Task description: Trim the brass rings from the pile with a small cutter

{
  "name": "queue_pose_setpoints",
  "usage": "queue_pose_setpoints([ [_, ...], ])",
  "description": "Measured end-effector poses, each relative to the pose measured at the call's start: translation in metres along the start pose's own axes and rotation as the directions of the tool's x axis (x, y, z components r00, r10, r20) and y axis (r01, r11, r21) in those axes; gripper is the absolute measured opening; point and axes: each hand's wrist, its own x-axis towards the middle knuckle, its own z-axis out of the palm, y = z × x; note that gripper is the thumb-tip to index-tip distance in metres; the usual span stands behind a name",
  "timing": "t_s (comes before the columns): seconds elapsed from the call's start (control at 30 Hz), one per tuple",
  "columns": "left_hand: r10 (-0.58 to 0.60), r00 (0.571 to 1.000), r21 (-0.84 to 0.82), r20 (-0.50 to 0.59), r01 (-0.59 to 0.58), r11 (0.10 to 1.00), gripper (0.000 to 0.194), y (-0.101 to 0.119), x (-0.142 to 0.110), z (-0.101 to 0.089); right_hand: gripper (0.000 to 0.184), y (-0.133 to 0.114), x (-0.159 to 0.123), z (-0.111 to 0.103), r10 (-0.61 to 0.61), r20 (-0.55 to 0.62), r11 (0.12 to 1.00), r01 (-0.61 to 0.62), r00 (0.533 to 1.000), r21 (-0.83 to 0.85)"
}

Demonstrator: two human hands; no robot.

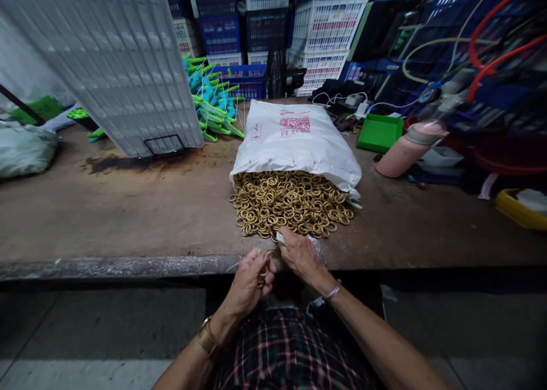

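Note:
My left hand, with a watch on its wrist, is closed around a few brass-coloured rings just in front of the table's edge. Close by on the right, my right hand grips a small tool with a pale body and dark tip; its exact kind is hidden by the fingers. The tip points at the near side of a heap of loose brass-coloured rings. These spill onto the table from the open mouth of a white woven sack with red print.
A ribbed translucent panel leans at the left of the wooden table. Behind it lie green and blue plastic pieces. A green tray, a pink bottle and a yellow tray stand right. Stacked crates fill the back.

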Motion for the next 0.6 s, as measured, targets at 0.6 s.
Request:
queue_pose_setpoints([
  [0.6, -0.125, 0.992, -0.346, -0.01, 0.114, 0.931, 0.023, 0.002, 0.012, -0.022, 0.015, -0.007, 0.03, -0.002, 0.119, -0.081, 0.978, -0.102, 0.99, 0.184],
])
